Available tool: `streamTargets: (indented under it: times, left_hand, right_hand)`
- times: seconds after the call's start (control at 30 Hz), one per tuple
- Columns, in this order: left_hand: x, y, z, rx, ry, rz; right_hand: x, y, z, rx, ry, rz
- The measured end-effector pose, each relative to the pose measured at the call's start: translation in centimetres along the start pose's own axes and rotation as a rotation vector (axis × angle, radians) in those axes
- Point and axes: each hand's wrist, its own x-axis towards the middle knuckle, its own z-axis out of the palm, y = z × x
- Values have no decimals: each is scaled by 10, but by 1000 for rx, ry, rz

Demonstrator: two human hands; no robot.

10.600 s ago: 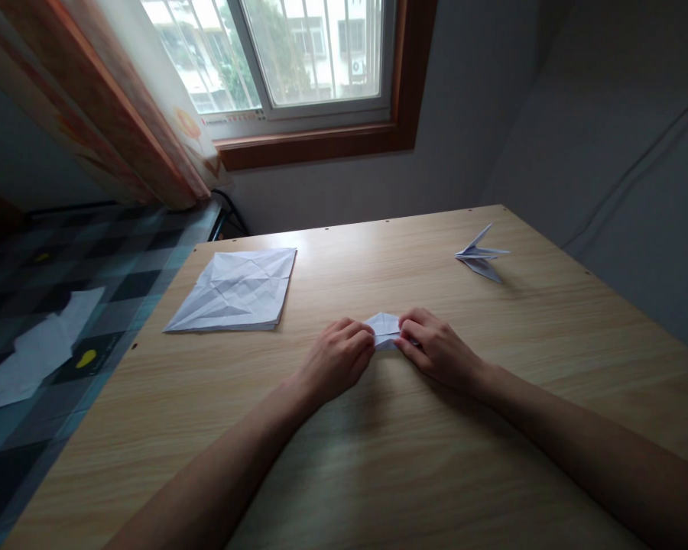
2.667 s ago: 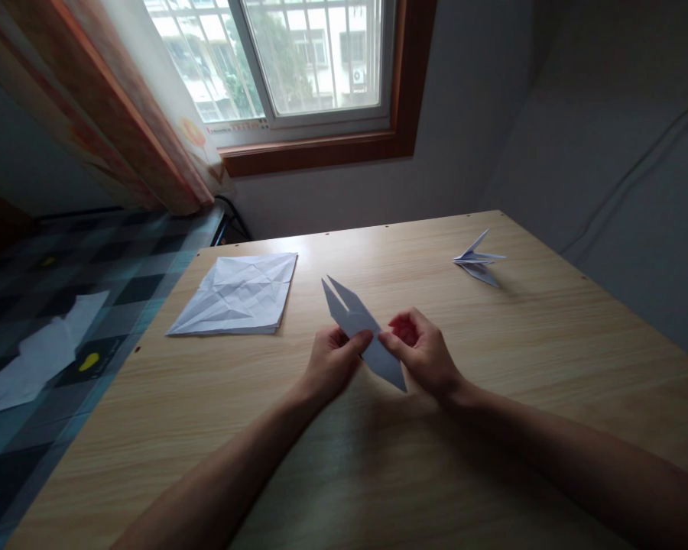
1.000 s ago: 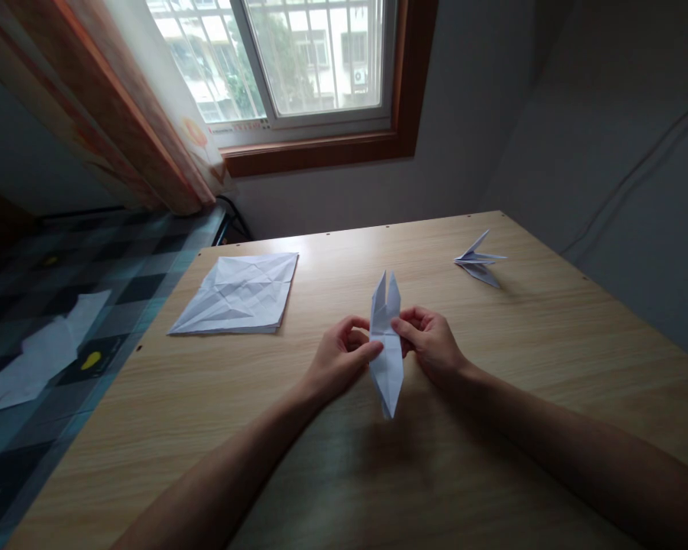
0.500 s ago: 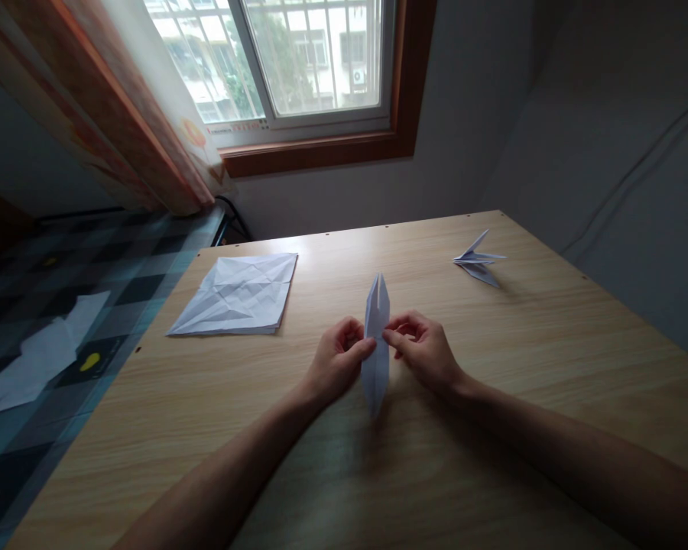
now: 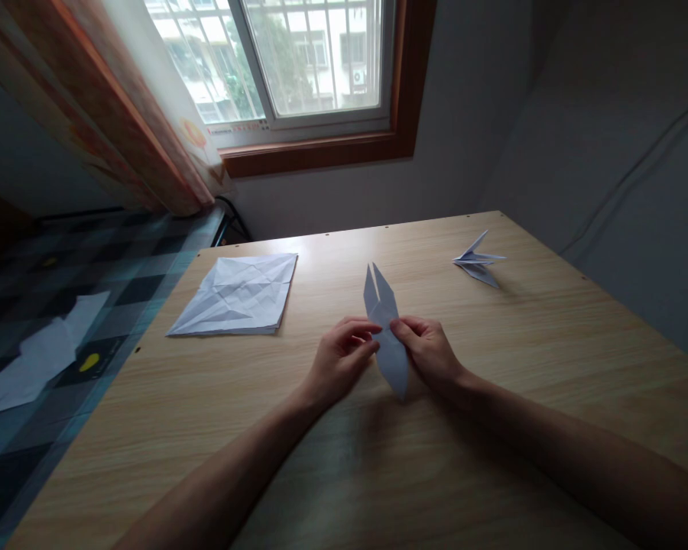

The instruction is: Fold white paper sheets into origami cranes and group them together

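A folded white paper (image 5: 391, 363) is upright over the middle of the table, its two narrow points at the top split by a slit and its lower end tapering. My right hand (image 5: 433, 351) pinches its right edge, thumb on the near face and fingers behind. At the left edge is my left hand (image 5: 344, 355), with thumb and index finger apart and their tips at the paper; no firm grip shows. Farther back on the right lies another folded paper piece (image 5: 477, 261) with several pointed flaps.
Creased square paper sheets (image 5: 244, 298) lie at the table's back left. Beyond the wooden table's (image 5: 149, 451) left edge, white paper pieces (image 5: 46, 359) rest on a checked cloth (image 5: 143, 237). A window (image 5: 315, 61) and a curtain (image 5: 126, 107) are behind.
The folded paper has turned so that its broad face shows, and its lower end has swung right. My left thumb and index finger have parted from their pinch.
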Motion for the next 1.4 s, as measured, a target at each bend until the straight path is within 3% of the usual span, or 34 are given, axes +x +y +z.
streamTargets:
  times: [0.17, 0.4, 0.5, 0.63, 0.77, 0.87, 0.97, 1.17, 1.4]
  left_hand:
    - [1, 3, 2, -37, 145, -79]
    - [2, 5, 2, -69, 174, -131]
    - [3, 3, -1, 48, 174, -88]
    - [3, 2, -5, 443, 51, 37]
    - [1, 1, -6, 774, -64, 171]
    - [-1, 0, -8, 912, -84, 222]
    - [-3, 0, -9, 970, -136, 269]
    - [-1, 6, -12, 940, -271, 250]
    - [1, 7, -16, 835, -269, 217]
  right_hand:
    - [0, -2, 1, 36, 9, 79]
    - [0, -1, 0, -7, -62, 63]
    - [1, 3, -3, -171, -1, -33]
    - [2, 5, -11, -496, 78, -281]
    - [3, 5, -20, -750, -26, -548]
    - [4, 5, -27, -863, -205, -624]
    - [4, 4, -34, -865, -370, -630]
    - [6, -1, -48, -821, -505, -596]
    - [9, -3, -50, -795, -516, -567]
